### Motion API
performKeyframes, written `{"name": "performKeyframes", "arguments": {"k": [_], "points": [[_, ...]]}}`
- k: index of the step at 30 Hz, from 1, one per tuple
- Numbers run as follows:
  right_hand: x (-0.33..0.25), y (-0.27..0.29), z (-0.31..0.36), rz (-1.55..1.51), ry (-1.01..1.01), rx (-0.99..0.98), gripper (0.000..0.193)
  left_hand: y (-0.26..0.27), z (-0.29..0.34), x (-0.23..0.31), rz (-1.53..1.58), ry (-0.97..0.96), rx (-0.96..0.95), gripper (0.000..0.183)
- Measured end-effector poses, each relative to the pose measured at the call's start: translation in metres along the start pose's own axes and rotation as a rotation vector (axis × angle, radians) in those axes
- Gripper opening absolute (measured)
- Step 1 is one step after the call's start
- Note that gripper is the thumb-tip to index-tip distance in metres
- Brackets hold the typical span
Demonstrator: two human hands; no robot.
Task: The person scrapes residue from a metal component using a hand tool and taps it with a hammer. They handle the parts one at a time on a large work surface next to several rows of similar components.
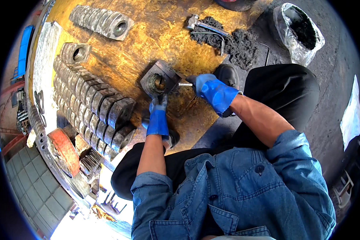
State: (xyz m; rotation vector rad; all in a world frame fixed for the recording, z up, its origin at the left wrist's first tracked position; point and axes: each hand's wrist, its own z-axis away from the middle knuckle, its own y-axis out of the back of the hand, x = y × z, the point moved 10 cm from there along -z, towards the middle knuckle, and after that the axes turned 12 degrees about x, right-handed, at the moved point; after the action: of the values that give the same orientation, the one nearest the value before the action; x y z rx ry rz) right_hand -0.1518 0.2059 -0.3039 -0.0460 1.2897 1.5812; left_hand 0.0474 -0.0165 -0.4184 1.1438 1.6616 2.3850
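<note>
While the person bends over the dark metal block with a round bore (pixel 169 76) on the stained yellow floor sheet (pixel 160 34), the nearer blue-gloved left hand (pixel 159 111) grips its near edge, fingertips partly covering the bore's rim. Just right of the block, the blue-gloved right hand (pixel 207 85) seems closed on a short silvery metal rod (pixel 185 84), its long axis pointing leftward at the block. Rows of grey metal blocks (pixel 94 96) stand left; a steel hammer (pixel 210 29) lies beyond.
</note>
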Motion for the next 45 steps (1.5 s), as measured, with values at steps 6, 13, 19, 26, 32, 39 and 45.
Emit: {"name": "performKeyframes", "arguments": {"k": [6, 13, 19, 26, 32, 39, 45], "points": [[0.009, -0.013, -0.003, -0.115, 0.045, 0.141, 0.048, -0.006, -0.004, 0.007, 0.026, -0.056, -0.051, 0.065], [0.012, -0.018, 0.002, -0.427, -0.008, 0.216, 0.045, 0.001, 0.001, 0.015, 0.089, -0.045, -0.052, 0.056], [0.021, -0.028, 0.001, -0.39, -0.059, 0.243, 0.046, 0.011, 0.013, 0.041, 0.225, 0.048, -0.055, 0.044], [0.03, -0.035, -0.008, -0.568, -0.13, 0.322, 0.037, -0.007, -0.004, -0.008, 0.698, 0.139, -0.005, 0.03], [0.038, -0.039, -0.011, -1.22, -0.375, 0.236, 0.031, -0.014, -0.004, -0.017, 0.758, 0.219, 0.001, 0.031], [0.054, -0.03, -0.002, -1.31, -0.424, 0.247, 0.03, -0.018, -0.009, -0.023, 0.754, 0.202, -0.038, 0.031], [0.063, -0.026, 0.017, -1.326, -0.584, 0.236, 0.03, -0.01, 0.004, 0.007, 0.251, -0.026, -0.001, 0.032]]}}
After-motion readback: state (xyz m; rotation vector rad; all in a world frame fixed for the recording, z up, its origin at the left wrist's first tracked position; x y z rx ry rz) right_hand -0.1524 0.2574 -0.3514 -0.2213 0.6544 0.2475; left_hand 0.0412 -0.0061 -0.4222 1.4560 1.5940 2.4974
